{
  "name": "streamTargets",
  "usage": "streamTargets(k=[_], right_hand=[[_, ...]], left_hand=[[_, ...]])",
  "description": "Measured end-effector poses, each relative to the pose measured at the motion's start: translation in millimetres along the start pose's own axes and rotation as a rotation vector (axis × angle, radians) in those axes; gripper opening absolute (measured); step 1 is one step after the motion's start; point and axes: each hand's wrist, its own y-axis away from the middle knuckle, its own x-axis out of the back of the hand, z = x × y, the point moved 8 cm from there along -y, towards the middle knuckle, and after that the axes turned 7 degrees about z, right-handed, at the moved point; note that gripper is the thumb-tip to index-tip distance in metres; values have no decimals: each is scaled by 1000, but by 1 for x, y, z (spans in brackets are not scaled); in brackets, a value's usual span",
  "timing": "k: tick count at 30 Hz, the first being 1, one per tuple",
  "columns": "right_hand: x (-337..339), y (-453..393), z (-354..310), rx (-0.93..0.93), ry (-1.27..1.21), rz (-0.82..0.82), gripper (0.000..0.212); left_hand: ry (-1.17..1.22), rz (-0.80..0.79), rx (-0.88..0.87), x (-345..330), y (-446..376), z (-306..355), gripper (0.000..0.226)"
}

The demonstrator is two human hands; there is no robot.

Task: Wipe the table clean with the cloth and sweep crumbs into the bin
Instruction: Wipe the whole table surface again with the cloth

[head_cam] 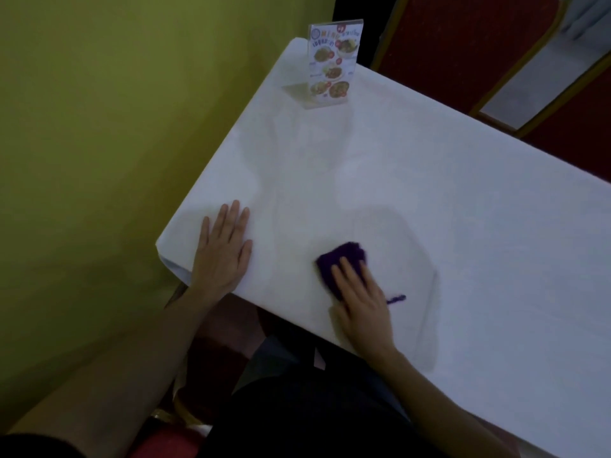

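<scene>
In the head view, one acrylic menu stand (332,66) stands upright near the far corner of the table (463,226), which is covered by a white tablecloth. Beyond the far edge is one red chair (463,44) with a gold frame; a green wall (82,127) runs along the table's left edge. One purple cloth (337,262) lies near the near edge, well apart from the stand, with a loose thread trailing to the right. There are two hands. The left hand (224,249) rests flat by the near left corner, fingers straight and slightly spread. The right hand (360,299) presses flat on the cloth with straight fingers, covering its near part.
</scene>
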Motion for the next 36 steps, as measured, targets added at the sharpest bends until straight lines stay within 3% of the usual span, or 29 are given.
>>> streamTargets(k=[4, 7, 11, 16, 21, 27, 31, 36], right_hand=[[27, -30, 64, -294, 11, 95, 61], [23, -73, 64, -453, -5, 123, 63], [0, -84, 15, -342, -13, 63, 64], [-4, -6, -3, -133, -17, -7, 68], [33, 71, 72, -280, 6, 65, 64], [66, 35, 153, -612, 6, 191, 64], [55, 21, 127, -520, -25, 154, 64], [52, 92, 102, -335, -34, 81, 65]], left_hand=[[11, -26, -82, -6, 5, 34, 61], [3, -34, -65, -9, 6, 41, 61], [-33, -42, -67, -11, 6, 39, 62], [-36, -51, -72, -12, 6, 38, 63], [-26, -51, -81, -12, 8, 51, 64], [19, -89, -245, -24, 7, 137, 63], [36, -124, -292, -38, 9, 196, 63], [7, -141, -328, -53, 17, 238, 62]])
